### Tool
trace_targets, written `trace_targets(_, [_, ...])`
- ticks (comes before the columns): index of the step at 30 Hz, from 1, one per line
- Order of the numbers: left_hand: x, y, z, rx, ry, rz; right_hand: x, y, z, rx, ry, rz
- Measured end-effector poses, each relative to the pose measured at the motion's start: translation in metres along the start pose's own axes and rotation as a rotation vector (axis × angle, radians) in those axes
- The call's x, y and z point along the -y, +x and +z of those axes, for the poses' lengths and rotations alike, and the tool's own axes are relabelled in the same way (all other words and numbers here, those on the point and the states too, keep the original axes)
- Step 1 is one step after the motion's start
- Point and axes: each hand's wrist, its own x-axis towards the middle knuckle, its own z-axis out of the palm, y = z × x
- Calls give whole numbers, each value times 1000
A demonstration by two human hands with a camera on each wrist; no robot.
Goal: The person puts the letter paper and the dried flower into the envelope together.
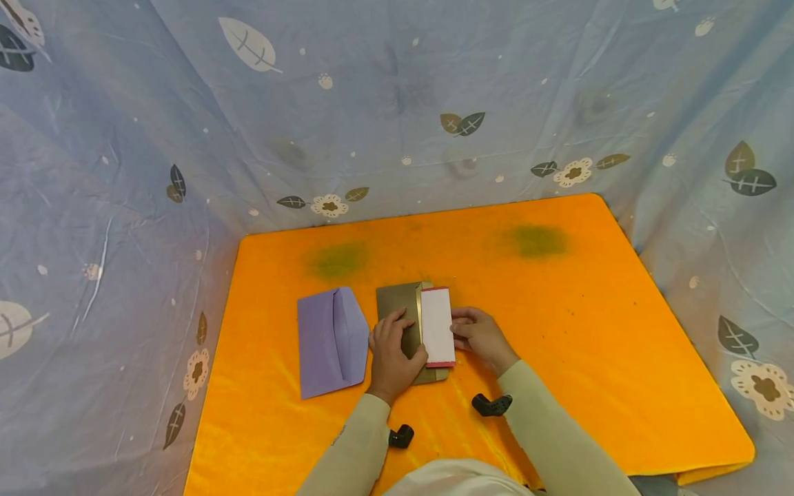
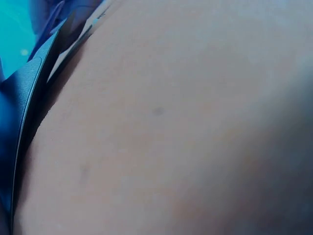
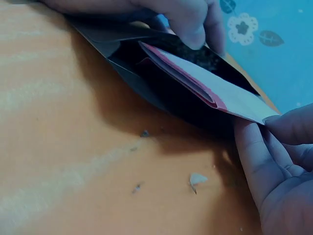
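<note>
A dark olive envelope (image 1: 397,297) with a gold edge lies on the table, its mouth facing right. My left hand (image 1: 392,355) lies over it and grips its front panel near the mouth. My right hand (image 1: 485,336) pinches a folded white paper (image 1: 438,324) with red ends by its right edge. In the right wrist view, the folded paper (image 3: 215,88) reaches partway into the gaping envelope (image 3: 132,81), between its two panels. Skin fills most of the left wrist view, with part of a dark envelope (image 2: 29,93) at its left edge.
Left of my left hand lies a purple envelope (image 1: 319,344) with its flap open to the right. The table has an orange cloth (image 1: 558,310). Blue patterned curtains (image 1: 384,124) stand behind it and at both sides. Small crumbs (image 3: 197,178) lie near the envelope.
</note>
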Motion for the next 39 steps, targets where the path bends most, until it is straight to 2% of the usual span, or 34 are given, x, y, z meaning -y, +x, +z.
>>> trace_targets(21, [1,1,1,-17,14,14,-6,2,23,49,49,-5])
trace_targets(32, [0,2,0,-35,4,22,-9,5,39,81,30,-31])
trace_targets(39, [-2,2,-2,-40,-8,16,-10,7,44,60,20,-16])
